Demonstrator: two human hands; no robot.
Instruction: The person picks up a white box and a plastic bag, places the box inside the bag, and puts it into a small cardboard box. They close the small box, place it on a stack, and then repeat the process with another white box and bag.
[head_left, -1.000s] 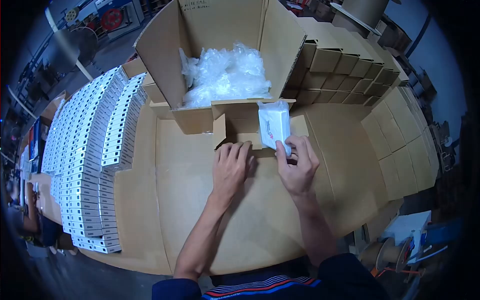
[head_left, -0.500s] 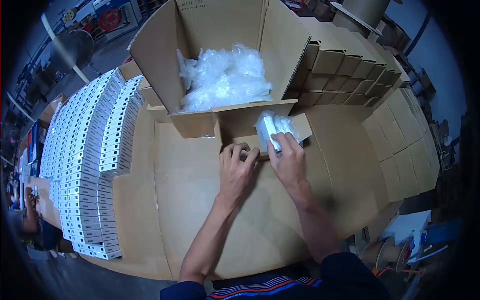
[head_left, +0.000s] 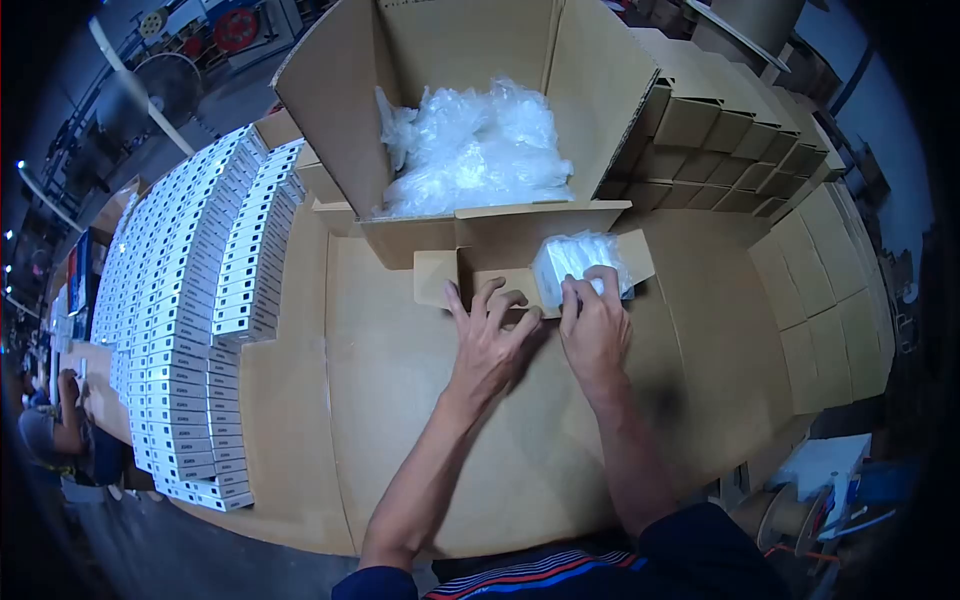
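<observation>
A small open cardboard box point(head_left: 436, 278) lies in front of the large carton, its flaps spread. At its right end is a plastic-wrapped packet point(head_left: 580, 262), whitish and shiny. My right hand point(head_left: 596, 325) has its fingers bent around the near side of the packet, pinching it. My left hand point(head_left: 490, 340) is at the near edge of the small box, fingers apart and curved over that edge, with nothing held between them. The undersides of the fingertips are partly hidden.
Behind stands a large open carton point(head_left: 325, 110) with crumpled clear plastic bags point(head_left: 480, 150). White printed boxes point(head_left: 185, 300) are stacked at left, folded brown boxes point(head_left: 715, 130) at right. A person point(head_left: 68, 425) is at far left, beyond the cardboard-covered table point(head_left: 440, 510).
The packet now lies flatter and broader over the right end of the small box. My left hand's fingers have spread, and the box's left flap has come into view. The whole view has shifted slightly.
</observation>
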